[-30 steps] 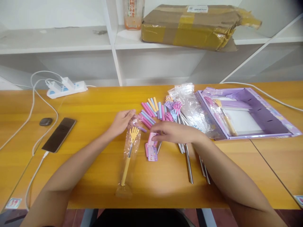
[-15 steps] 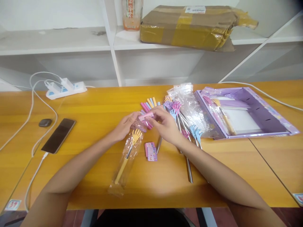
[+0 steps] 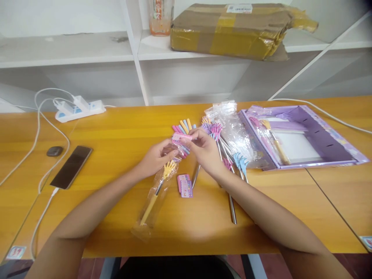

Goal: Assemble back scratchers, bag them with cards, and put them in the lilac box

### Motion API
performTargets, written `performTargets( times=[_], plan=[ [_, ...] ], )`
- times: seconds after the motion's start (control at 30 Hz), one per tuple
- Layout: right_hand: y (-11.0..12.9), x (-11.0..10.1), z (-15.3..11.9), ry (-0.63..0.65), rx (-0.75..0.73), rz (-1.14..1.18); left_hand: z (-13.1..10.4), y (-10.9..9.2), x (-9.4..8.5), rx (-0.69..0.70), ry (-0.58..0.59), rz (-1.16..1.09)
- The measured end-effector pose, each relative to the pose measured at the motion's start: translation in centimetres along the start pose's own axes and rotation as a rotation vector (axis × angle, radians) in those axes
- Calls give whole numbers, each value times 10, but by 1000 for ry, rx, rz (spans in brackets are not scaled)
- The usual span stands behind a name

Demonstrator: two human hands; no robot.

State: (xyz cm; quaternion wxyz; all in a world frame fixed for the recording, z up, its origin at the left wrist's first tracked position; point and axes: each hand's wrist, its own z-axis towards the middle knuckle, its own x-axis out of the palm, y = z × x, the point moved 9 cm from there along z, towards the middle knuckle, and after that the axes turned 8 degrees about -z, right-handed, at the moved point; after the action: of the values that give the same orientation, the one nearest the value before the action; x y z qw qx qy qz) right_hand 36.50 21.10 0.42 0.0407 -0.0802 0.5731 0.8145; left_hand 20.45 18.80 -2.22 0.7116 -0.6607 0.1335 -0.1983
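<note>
A yellow hand-shaped back scratcher (image 3: pixel 169 169) lies inside a clear plastic bag (image 3: pixel 157 195), slanting toward the table's front edge. My left hand (image 3: pixel 157 158) is closed on the bag's upper end. Between the thumb and fingers of my right hand (image 3: pixel 207 153) is a small pink card (image 3: pixel 181 137), held at the bag's mouth; whether its lower edge is inside is hard to see. Just below lie several pink and purple cards (image 3: pixel 185 186) in a small pile. Behind my hands are coloured handle tubes (image 3: pixel 186 126), partly hidden. Unbagged back scratchers (image 3: pixel 240 162) with metal rods lie beside my right hand.
Empty clear bags (image 3: pixel 236 131) are heaped at the back, against a purple display box (image 3: pixel 325 141) holding bagged scratchers. To the left are a phone (image 3: pixel 71 166), a black earbud case (image 3: pixel 55 151) and a power strip (image 3: pixel 81 111) with cables. A taped carton (image 3: pixel 229 33) stands on the shelf.
The pink card has moved slightly right and up in my right hand's pinch. My left hand has shifted a little right and down, its thumb now lower on the bag.
</note>
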Motion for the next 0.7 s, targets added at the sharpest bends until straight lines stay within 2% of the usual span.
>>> performTargets(
  times=[0.37, 0.5, 0.6, 0.7],
  plan=[
    [-1, 15, -4, 115, 104, 144, -4, -1, 2, 37, -34, -97],
    [-8, 23, -7, 181, 197, 204, -4, 2, 0, 29, -76, -80],
    [-8, 26, -7, 240, 227, 218, -4, 3, 2, 17, -64, -94],
    [-4, 19, -3, 200, 211, 217, -5, 1, 6, 3, -35, -72]
  ],
)
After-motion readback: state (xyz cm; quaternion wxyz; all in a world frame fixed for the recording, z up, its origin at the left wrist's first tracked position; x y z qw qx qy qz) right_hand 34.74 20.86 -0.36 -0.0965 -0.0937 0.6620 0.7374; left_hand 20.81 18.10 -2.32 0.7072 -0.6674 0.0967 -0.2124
